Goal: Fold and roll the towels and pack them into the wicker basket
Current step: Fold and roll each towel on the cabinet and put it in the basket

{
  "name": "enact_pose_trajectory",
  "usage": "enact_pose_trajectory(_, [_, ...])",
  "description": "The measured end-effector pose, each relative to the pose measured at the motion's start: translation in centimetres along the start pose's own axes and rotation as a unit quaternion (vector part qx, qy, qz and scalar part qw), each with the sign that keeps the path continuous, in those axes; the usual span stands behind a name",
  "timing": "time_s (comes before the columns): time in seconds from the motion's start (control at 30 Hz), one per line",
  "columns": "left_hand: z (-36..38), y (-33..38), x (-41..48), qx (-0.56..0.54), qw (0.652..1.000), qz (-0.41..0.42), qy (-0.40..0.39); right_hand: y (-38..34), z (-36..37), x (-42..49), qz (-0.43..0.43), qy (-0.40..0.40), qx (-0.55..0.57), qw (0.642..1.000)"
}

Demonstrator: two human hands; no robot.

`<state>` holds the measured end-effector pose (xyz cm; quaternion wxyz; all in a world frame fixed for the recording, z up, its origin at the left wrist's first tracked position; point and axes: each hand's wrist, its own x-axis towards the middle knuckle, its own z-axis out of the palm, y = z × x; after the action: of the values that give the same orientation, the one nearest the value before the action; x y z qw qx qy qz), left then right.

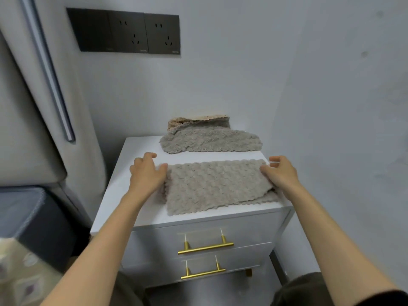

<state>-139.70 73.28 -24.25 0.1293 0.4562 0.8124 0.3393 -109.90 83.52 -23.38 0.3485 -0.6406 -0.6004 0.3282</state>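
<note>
While the left hand (146, 173) rests with loosely bent fingers against the left end of the folded grey towel (216, 186), the right hand (281, 173) lies relaxed on its right end; neither plainly pinches the cloth. The towel lies as a long strip across the front of the white counter (136, 199). This looks like squaring up the fold. Next comes the roll, which calls for tucking one end tight and keeping the edges level. Another grey towel (209, 141) and a tan towel (198, 120) wait behind. No wicker basket is in view.
</note>
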Motion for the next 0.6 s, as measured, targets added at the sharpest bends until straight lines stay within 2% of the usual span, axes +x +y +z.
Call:
enact_pose_trajectory(0.07, [-0.3, 0.2, -0.6, 0.052, 0.998, 0.024, 0.004, 0.0, -0.4, 0.0, -0.017, 0.003, -0.080, 0.997])
enact_pose_trajectory(0.2, [0.0, 0.8, -2.6, 0.152, 0.979, 0.025, -0.129, 0.8, -1.3, -0.5, 0.014, -0.025, -0.226, 0.974])
enact_pose_trajectory(0.27, [0.1, 0.9, -3.4, 0.201, 0.969, 0.018, -0.143, 1.2, -1.7, -0.8, 0.042, -0.053, -0.247, 0.967])
enact_pose_trajectory(0.37, [-0.2, 0.9, -4.1, 0.231, 0.962, 0.014, -0.144, 1.0, -2.4, -1.3, 0.047, -0.055, -0.253, 0.965])
enact_pose_trajectory(0.47, [-0.8, 0.9, -4.3, 0.217, 0.964, 0.005, -0.153, 0.7, -2.8, -1.6, 0.035, -0.049, -0.218, 0.974])
enact_pose_trajectory(0.53, [-1.0, 1.0, -4.2, 0.177, 0.971, 0.004, -0.159, 0.7, -3.0, -1.7, 0.013, -0.036, -0.160, 0.986])
enact_pose_trajectory(0.6, [-1.3, 1.1, -4.0, 0.063, 0.986, 0.001, -0.155, 0.3, -3.3, -2.1, -0.002, -0.024, -0.092, 0.996])
